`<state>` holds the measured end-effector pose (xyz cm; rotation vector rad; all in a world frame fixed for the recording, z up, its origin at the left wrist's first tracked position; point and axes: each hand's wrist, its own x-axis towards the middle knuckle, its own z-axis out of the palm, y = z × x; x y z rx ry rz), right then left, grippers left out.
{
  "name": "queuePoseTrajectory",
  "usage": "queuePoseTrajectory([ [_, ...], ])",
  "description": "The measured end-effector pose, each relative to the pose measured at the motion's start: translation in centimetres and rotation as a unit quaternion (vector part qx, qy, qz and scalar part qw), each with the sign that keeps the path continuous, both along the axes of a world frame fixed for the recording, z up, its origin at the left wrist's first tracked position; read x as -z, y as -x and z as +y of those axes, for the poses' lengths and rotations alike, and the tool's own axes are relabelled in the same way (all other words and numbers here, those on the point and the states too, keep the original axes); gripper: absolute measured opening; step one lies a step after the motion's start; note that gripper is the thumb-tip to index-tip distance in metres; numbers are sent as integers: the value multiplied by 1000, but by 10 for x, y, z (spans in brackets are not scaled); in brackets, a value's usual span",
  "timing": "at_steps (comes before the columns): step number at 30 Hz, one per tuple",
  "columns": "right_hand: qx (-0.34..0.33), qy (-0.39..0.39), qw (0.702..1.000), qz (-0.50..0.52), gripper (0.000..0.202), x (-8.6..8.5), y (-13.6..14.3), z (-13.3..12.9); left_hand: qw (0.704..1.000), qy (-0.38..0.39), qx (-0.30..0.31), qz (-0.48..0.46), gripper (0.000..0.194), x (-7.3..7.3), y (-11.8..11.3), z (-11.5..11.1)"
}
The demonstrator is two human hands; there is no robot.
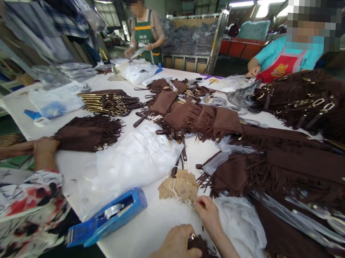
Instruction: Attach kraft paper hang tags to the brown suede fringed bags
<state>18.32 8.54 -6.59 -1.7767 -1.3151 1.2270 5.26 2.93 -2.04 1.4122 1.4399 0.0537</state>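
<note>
My left hand [174, 249] is at the bottom edge, closed on a small brown suede bag [204, 254] with a metal ring by my thumb. My right hand [208, 213] is just beyond it, fingers pinched on the white strings of a pile of tan paper tags [179, 186]. The tags lie on the white table [154, 229], next to a brown strap with a clasp [182, 159]. A clear plastic bag [242, 223] lies under my right forearm.
A blue tape dispenser [108, 216] and a white poly bag [138, 158] lie to the left. A co-worker's hand [44, 152] in a floral sleeve rests on a fringed brown bag [87, 133]. Fringed bags [289, 171] cover the right side. Two people in aprons [144, 34] [284, 62] work at the far edge.
</note>
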Motion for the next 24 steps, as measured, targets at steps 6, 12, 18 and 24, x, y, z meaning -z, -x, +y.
queuePoseTrajectory([
  [6, 1, 13, 990, 143, 25, -30, -18, -14, 974, -145, -169, -37, 25, 28, 1, 2],
  [12, -2, 57, 940, 335, 29, -67, -27, -21, 943, -266, -73, -184, 43, -1, -13, 36],
  [18, 25, 84, 911, 402, 28, -103, -49, -25, 951, -211, -11, -224, 17, -30, -21, 58],
  [24, 116, 38, 887, 445, 32, -124, -74, -28, 900, 79, -158, -398, 34, -39, -10, 54],
])
